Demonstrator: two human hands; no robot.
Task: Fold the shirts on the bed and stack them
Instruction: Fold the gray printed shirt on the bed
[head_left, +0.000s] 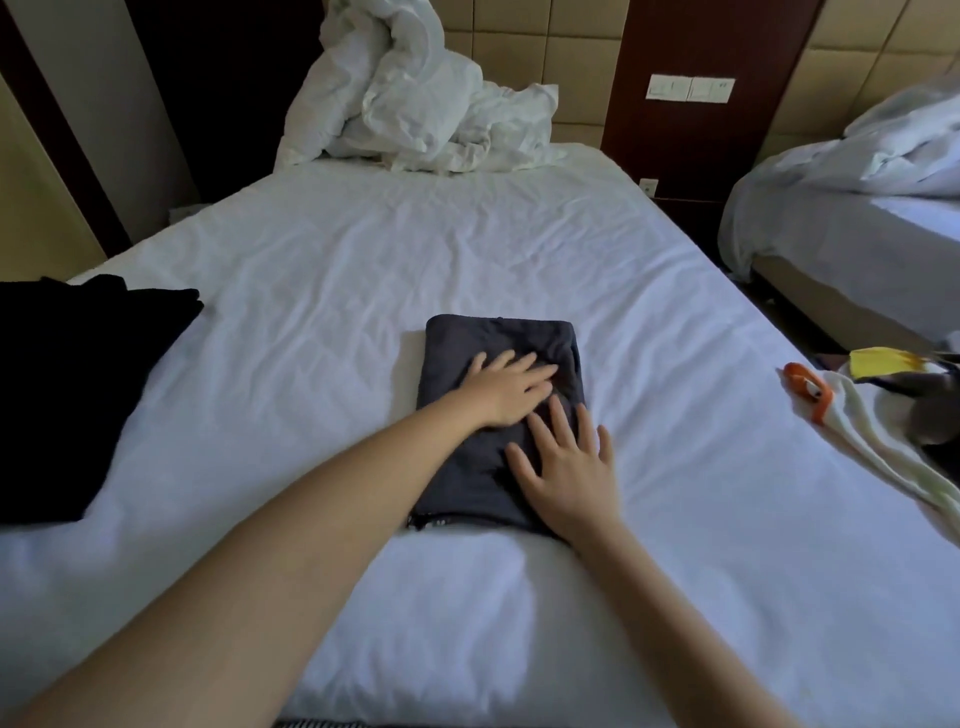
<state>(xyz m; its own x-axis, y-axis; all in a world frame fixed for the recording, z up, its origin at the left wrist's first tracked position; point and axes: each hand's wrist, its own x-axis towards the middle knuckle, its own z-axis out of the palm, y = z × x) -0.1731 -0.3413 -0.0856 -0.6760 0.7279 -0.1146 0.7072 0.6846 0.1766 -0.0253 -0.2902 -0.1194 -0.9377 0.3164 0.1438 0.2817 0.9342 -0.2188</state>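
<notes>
A dark grey shirt (467, 340), folded into a neat rectangle, lies in the middle of the white bed (311, 270). My left hand (506, 387) presses flat on its upper part with fingers spread. My right hand (566, 467) lies flat on its lower right part, fingers straight. A black garment (78, 384) lies spread at the bed's left edge. At the right edge lies a white garment (872, 431) with orange, yellow and dark print.
A crumpled white duvet (415, 98) is heaped at the head of the bed. A second bed (852, 208) with white bedding stands to the right across a narrow gap. Padded wall panels and a switch plate (691, 88) are behind.
</notes>
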